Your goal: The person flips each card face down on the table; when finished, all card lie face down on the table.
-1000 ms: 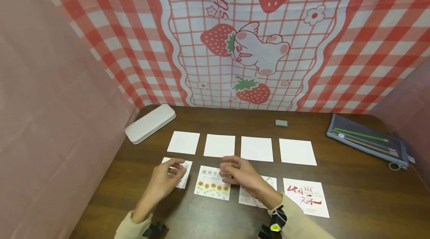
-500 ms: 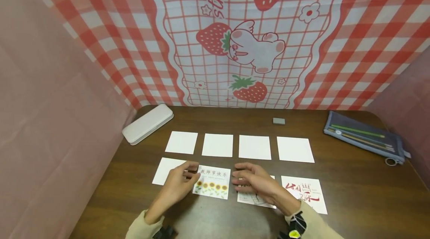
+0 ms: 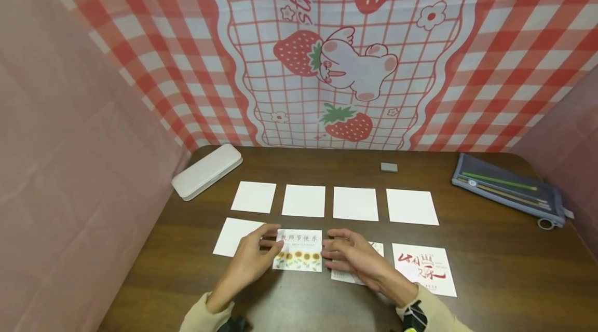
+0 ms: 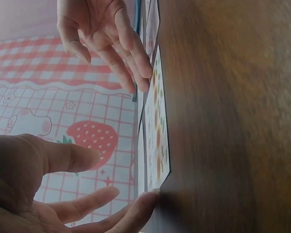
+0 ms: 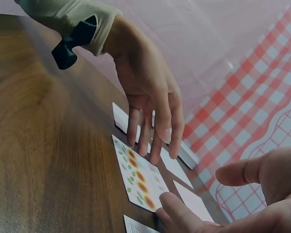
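Sunflower card (image 3: 298,250) lies flat on the brown table (image 3: 490,264), second from the left in the near row of four cards; left hand (image 3: 252,257) at its left edge, fingers loosely spread and nearly straight, fingertips (image 4: 144,204) touching the card's corner at the table, nothing gripped; right hand (image 3: 355,257) at the card's right edge, fingers relaxed and slightly bent, one fingertip (image 5: 170,201) on the card's edge, holding nothing; blank card (image 3: 233,236) just left of the left hand; red-lettered card (image 3: 422,268) at the right end of the row; four blank cards (image 3: 334,202) in the far row; white case (image 3: 207,170) far left; grey eraser (image 3: 389,167); pencil pouch (image 3: 506,189) far right.
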`<state>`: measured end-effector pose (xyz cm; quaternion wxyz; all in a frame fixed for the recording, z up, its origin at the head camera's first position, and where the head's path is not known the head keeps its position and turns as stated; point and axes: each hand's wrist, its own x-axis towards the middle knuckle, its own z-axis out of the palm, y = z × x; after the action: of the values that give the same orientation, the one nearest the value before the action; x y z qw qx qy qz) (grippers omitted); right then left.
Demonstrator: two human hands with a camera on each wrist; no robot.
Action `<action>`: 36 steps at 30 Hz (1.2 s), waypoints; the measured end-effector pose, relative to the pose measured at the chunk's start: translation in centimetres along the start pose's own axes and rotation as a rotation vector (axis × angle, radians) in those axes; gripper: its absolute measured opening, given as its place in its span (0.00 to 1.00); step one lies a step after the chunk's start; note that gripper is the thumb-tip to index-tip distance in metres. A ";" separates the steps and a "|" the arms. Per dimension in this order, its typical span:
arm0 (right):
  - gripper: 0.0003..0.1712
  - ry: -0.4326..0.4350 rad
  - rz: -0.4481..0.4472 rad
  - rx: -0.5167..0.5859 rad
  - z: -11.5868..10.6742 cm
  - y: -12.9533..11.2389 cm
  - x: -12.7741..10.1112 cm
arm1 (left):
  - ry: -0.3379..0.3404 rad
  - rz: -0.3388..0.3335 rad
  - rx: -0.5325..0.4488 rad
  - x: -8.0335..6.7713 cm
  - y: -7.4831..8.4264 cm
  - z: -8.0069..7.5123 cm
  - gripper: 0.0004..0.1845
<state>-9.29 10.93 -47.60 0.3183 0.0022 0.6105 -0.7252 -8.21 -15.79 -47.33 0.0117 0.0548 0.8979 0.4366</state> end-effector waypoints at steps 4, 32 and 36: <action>0.37 0.022 -0.001 0.007 0.2 0.1 0.0 | 0.012 -0.023 -0.016 0.2 0.1 0.2 0.19; 0.31 0.053 -0.070 -0.015 0.2 -0.6 0.9 | -0.105 0.034 -0.003 -0.9 1.8 1.0 0.26; 0.27 0.040 -0.096 -0.023 0.8 -0.2 1.6 | -0.136 0.038 0.006 -1.2 2.1 1.0 0.28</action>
<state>-10.34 9.45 -47.83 0.2710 -0.0161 0.6246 -0.7322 -6.79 -13.79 -46.32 0.0642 0.1014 0.8952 0.4292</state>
